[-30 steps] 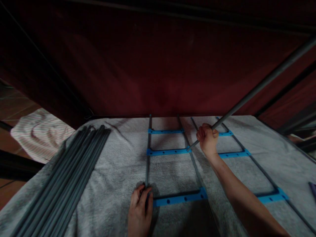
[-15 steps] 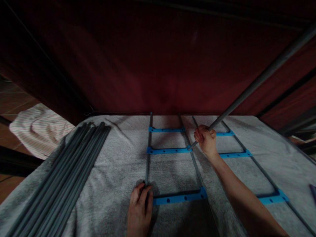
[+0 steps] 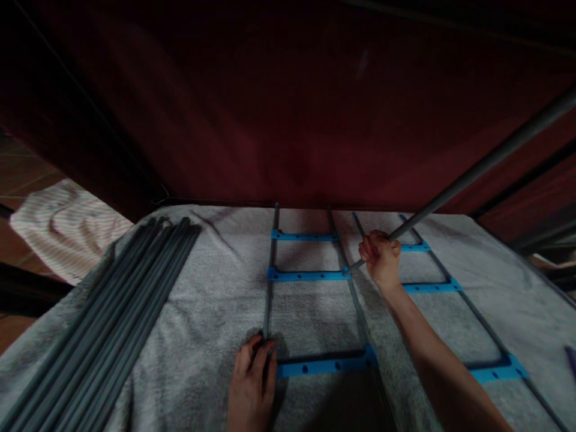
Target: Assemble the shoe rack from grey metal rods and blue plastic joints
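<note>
My right hand [image 3: 381,258] is wrapped round a long grey tube [image 3: 454,191]. The tube slants from the upper right down to the right end of the middle blue crosspiece [image 3: 310,276], its lower tip meeting that corner. Thin grey rods [image 3: 269,306] run through the ends of the blue crosspieces in a ladder-like frame on the cloth. At the left end of the nearest blue crosspiece [image 3: 324,364], my left hand [image 3: 252,378] is closed over the corner and the rod there. Its fingers hide that joint.
A second ladder-like frame with blue crosspieces [image 3: 499,374] lies to the right. Several grey tubes [image 3: 121,312] lie bundled at the left on the grey cloth [image 3: 211,294]. A dark red panel [image 3: 288,120] rises behind. A striped cloth [image 3: 67,228] is at far left.
The raised part of the grey tube has tilted lower towards the right. Its lower tip stays at the crosspiece corner. My left hand keeps nearly the same place.
</note>
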`<state>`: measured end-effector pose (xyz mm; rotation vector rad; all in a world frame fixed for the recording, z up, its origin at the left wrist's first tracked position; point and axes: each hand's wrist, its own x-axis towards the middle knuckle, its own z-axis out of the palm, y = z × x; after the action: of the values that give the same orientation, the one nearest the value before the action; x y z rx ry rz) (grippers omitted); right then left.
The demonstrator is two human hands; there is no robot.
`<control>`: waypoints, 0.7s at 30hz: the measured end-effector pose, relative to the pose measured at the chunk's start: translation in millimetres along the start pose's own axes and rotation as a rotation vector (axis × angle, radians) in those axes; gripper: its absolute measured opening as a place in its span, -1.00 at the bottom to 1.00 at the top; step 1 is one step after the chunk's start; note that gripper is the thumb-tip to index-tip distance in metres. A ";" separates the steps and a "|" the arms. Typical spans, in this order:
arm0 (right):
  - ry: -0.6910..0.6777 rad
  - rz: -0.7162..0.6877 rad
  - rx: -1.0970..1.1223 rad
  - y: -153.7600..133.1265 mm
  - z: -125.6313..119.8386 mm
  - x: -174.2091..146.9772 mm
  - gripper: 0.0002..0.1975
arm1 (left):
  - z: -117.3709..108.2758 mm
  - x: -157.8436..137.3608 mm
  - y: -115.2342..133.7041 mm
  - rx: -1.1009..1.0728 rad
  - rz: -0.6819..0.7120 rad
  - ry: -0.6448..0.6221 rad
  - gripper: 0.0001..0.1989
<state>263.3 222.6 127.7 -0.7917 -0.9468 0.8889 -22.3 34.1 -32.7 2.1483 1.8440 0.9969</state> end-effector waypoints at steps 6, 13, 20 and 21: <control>0.039 0.028 0.009 -0.2 -12.4 7.9 -0.42 | -5.3 1.8 16.3 0.210 0.040 -0.064 -0.71; 0.036 0.046 0.018 -0.3 -18.6 14.6 -0.52 | -4.3 -9.8 29.3 0.555 0.140 -0.181 -0.56; 0.041 0.061 -0.044 -2.8 -17.2 22.1 -0.55 | -16.8 5.6 42.7 0.563 0.248 -0.279 -0.64; 0.038 0.050 -0.052 -1.9 -17.9 23.2 -0.56 | -17.3 6.8 43.7 0.558 0.240 -0.285 -0.65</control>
<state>287.3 239.4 130.4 -0.8776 -0.9231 0.8927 4.4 24.6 5.4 2.6938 1.9110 0.1775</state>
